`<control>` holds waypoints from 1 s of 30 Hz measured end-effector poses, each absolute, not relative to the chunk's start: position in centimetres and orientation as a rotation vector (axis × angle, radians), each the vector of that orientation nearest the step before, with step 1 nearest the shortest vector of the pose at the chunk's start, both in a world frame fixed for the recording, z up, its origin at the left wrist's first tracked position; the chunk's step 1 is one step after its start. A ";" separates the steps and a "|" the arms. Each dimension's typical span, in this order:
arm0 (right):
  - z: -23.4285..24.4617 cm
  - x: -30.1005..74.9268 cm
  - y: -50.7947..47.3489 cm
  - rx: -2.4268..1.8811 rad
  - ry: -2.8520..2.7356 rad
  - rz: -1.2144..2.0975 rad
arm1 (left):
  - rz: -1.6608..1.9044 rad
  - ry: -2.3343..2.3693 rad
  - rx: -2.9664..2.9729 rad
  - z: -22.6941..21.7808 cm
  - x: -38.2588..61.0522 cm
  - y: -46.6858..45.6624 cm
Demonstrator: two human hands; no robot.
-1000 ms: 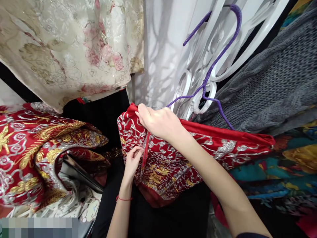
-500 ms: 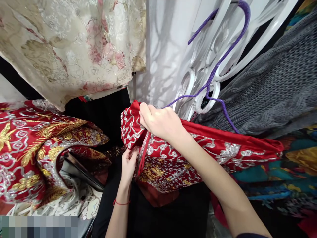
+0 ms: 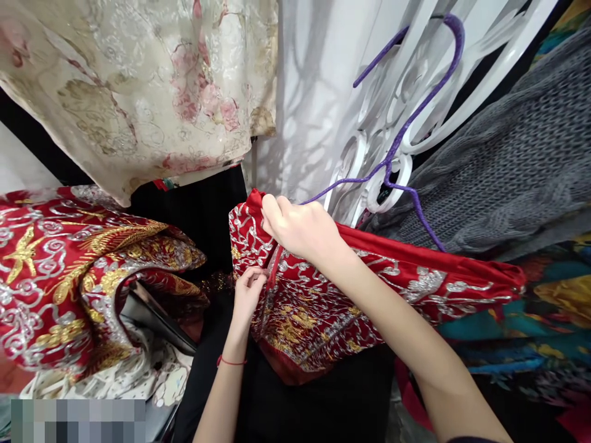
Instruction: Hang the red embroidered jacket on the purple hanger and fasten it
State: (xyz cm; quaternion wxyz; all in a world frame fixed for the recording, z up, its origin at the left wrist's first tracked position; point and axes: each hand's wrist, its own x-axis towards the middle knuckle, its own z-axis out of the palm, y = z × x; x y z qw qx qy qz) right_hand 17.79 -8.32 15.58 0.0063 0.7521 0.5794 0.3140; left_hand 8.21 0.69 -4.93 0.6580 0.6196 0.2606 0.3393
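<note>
A red embroidered skirt (image 3: 318, 320), worked in silver and gold, hangs across the middle below a purple hanger (image 3: 390, 157). My right hand (image 3: 300, 224) is closed over its plain red waistband (image 3: 397, 243) near the left end, and the fingertips are partly hidden. Lower and to the left, my left hand (image 3: 249, 292) pinches the edge of a narrow slit that runs down from the waistband. A red string bracelet (image 3: 232, 362) circles my left wrist. The hanger's lower arms go behind the waistband.
To the left lies another red garment (image 3: 41, 289) with gold and silver embroidery. A cream floral cloth (image 3: 152, 92) hangs above it. White scrolled metalwork (image 3: 360, 160) stands behind the hanger, with a grey knit (image 3: 521, 141) and a teal patterned cloth (image 3: 489, 344) at right.
My left hand has moved slightly up and right along the slit. The skirt's left panel, folded before, now lies flatter with the slit's edges closer together. My right hand keeps its grip.
</note>
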 end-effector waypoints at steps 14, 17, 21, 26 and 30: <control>15.4 17.7 -8.5 2.363 1.798 0.952 | 0.553 0.516 1.205 -5.1 8.1 1.2; 15.3 17.8 -8.4 2.353 1.796 0.973 | 0.520 0.505 1.142 -4.6 7.9 1.5; 15.4 17.8 -8.4 2.351 1.786 0.972 | 0.511 0.518 1.170 -3.6 7.2 1.5; 15.3 17.6 -8.3 2.347 1.792 0.980 | 0.579 0.560 1.346 -2.7 6.6 1.3; 15.2 17.6 -8.3 2.350 1.793 0.978 | 0.640 0.541 1.327 -2.6 7.1 1.1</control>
